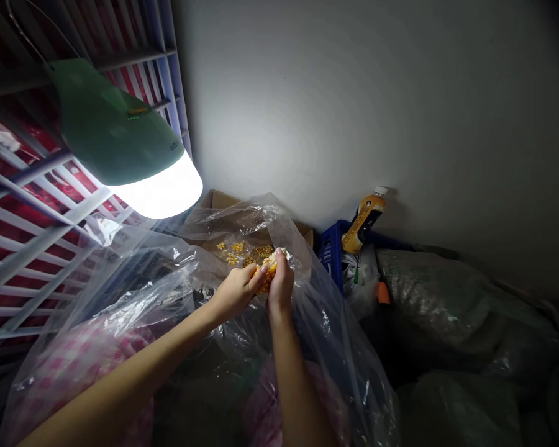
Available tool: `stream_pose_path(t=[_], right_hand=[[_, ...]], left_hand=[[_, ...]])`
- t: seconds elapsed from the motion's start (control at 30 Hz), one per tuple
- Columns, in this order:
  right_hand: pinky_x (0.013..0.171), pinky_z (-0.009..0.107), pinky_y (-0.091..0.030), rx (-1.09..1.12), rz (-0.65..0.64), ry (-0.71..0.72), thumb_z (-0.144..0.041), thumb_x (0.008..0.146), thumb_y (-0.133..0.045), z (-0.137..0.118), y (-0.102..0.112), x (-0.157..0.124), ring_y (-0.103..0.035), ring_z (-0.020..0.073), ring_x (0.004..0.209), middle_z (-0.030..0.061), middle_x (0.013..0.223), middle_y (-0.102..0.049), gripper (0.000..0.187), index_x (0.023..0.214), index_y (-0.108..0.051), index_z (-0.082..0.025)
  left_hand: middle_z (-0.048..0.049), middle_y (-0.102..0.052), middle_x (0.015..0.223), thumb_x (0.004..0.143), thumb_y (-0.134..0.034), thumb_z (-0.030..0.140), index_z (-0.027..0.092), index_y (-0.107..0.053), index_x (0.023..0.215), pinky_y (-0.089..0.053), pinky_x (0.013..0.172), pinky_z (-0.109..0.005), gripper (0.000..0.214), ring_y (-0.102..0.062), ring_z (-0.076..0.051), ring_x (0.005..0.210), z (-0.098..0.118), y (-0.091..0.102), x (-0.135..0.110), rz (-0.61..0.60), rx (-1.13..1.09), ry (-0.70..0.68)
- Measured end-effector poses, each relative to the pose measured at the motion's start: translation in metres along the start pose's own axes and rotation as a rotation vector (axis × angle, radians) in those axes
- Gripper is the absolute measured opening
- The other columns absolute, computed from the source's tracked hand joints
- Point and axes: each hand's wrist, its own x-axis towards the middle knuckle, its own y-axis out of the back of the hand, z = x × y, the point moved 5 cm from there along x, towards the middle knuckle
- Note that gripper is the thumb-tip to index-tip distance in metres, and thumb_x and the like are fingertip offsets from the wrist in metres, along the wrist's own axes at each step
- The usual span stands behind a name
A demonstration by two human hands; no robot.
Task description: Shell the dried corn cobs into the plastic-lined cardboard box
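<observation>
A kernel slipping from the fingers could bounce past the loose folds of the clear plastic bag [328, 335] and drop among the grey sacks [428, 298] at 3 o'clock. The film could also sag over the scattered corn kernels [235, 251] lying at 11 o'clock from the hands and hide them. The bag's upper edge sits close under the glowing green lamp [121, 133] at 10 o'clock, so heat on the plastic would be a worry if it got pushed up. Both hands are closed, clamped on a yellow corn cob [268, 270] near the centre of the view. The left hand [233, 293] wraps its near side, while the right hand [279, 284] grips its far side, fingertips at the top. A cardboard box [217, 200] stands behind the kernels.
</observation>
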Motion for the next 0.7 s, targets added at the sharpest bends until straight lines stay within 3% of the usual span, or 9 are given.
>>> stream_pose_path(t=[0.33, 0.5, 0.6, 0.7], right_hand=[[0.052, 0.023, -0.038, 0.005, 0.027, 0.008, -0.051, 0.073, -0.046, 0.000, 0.001, -0.002, -0.044, 0.0108, 0.055, -0.0030, 0.056, -0.048, 0.036, 0.060, -0.049, -0.017], [0.052, 0.023, -0.037, 0.046, 0.015, -0.001, -0.050, 0.072, -0.048, -0.002, 0.001, -0.001, -0.045, 0.0109, 0.055, -0.0034, 0.056, -0.047, 0.035, 0.062, -0.050, -0.017], [0.053, 0.024, -0.037, 0.111, -0.010, -0.046, -0.051, 0.071, -0.047, -0.001, 0.000, 0.000, -0.047, 0.0112, 0.055, -0.0030, 0.058, -0.050, 0.035, 0.065, -0.051, -0.017], [0.055, 0.024, -0.038, 0.125, -0.007, -0.061, -0.051, 0.071, -0.048, -0.002, 0.000, 0.002, -0.049, 0.0119, 0.058, -0.0019, 0.060, -0.052, 0.036, 0.067, -0.053, -0.016]], left_hand=[[0.0053, -0.040, 0.036, 0.080, -0.030, 0.058, 0.019, -0.040, 0.057, -0.029, 0.035, -0.021, 0.047, -0.038, -0.009, 0.032, -0.009, -0.004, 0.001, 0.007, -0.252, 0.115], [0.0025, -0.045, 0.038, 0.076, -0.029, 0.066, 0.017, -0.047, 0.063, -0.033, 0.034, -0.023, 0.054, -0.042, -0.012, 0.031, -0.015, -0.009, 0.004, -0.136, -0.419, 0.242], [0.0016, -0.049, 0.042, 0.077, -0.020, 0.067, 0.016, -0.052, 0.077, -0.036, 0.040, -0.025, 0.060, -0.048, -0.015, 0.037, -0.017, 0.002, 0.004, -0.061, -0.318, 0.295], [0.0013, -0.051, 0.048, 0.079, -0.022, 0.064, 0.018, -0.053, 0.074, -0.036, 0.048, -0.024, 0.056, -0.051, -0.015, 0.046, -0.007, 0.014, 0.003, 0.034, -0.035, 0.150]])
